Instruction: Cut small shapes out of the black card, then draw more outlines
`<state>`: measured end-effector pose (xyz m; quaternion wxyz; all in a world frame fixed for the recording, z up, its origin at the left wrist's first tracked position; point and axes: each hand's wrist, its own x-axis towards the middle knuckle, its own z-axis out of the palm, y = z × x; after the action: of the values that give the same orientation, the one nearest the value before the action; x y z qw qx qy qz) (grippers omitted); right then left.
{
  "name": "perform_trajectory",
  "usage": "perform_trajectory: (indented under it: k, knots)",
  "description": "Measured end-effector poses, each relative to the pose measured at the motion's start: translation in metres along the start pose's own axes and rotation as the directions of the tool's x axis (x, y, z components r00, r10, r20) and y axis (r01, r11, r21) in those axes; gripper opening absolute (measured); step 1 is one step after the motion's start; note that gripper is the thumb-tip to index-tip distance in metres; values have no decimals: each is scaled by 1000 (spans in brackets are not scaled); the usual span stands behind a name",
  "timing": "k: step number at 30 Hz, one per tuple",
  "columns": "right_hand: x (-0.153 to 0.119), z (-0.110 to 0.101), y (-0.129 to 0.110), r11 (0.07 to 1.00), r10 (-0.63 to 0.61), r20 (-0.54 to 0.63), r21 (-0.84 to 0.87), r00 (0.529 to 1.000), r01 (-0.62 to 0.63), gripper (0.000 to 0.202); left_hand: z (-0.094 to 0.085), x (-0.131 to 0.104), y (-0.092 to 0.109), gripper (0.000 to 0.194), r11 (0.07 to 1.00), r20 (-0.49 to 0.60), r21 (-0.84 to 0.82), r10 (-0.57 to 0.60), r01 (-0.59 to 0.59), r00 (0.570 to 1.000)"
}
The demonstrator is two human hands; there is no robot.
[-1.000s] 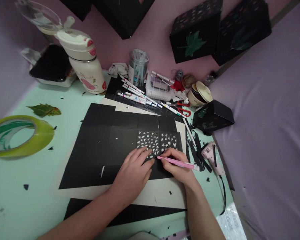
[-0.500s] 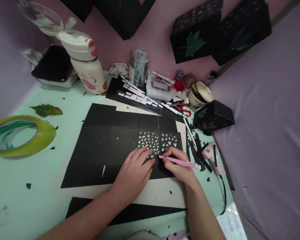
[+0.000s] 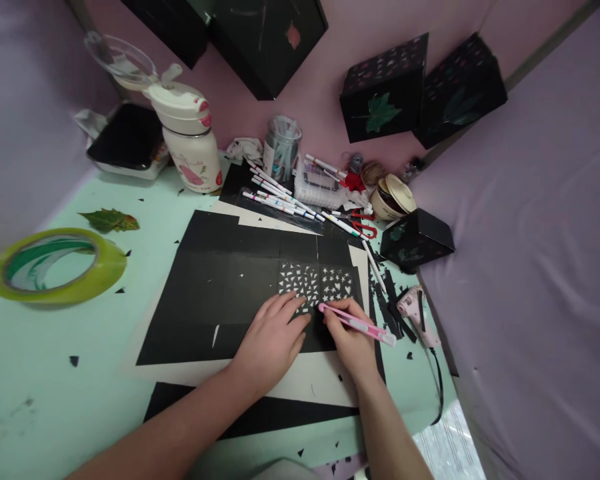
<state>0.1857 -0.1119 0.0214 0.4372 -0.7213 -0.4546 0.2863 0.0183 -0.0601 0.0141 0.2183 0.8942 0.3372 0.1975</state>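
Here, holds one pink pen-shaped tool [image 3: 363, 327] in the right hand [image 3: 354, 350], with thumb and fingers clamped around the shaft near the tip. Slants in its long axis from tip at upper left to butt at lower right. Rests the left hand [image 3: 269, 339] palm down on a black sheet [image 3: 205, 280], with fingers a little apart and nothing gripped. Has the tool's tip just right of the left fingertips; cannot tell whether touching the sheet. Includes, on that sheet, one patch of small white triangles [image 3: 300, 279] directly ahead of the left fingers, and one patch of white stars and hearts [image 3: 337, 283] ahead of the right hand, nearer to it than to the left. Shows also, on the table [image 3: 40, 380], a glue gun [image 3: 420, 313] to the right.
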Motion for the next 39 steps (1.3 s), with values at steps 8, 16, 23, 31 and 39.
perform_trajectory:
  k: [8,16,23,31,39]
  knots:
    - [-3,5,12,993,-85,-25,-86,996,82,12,0,0,0,25,1000,1,2,-2,2,1000]
    - [-2,7,11,989,-109,-18,-98,994,107,11,1,0,0,25,1000,1,10,0,0,1000]
    - [-2,7,10,986,-127,-18,-107,992,125,10,2,0,-1,25,1000,2,8,-8,8,1000]
    - [-6,12,14,929,-309,-16,-218,951,298,6,2,0,0,24,1000,4,15,-9,8,1000]
    - [-5,13,13,734,-577,115,-363,809,575,13,4,-1,-1,22,999,-2,33,4,-4,1000]
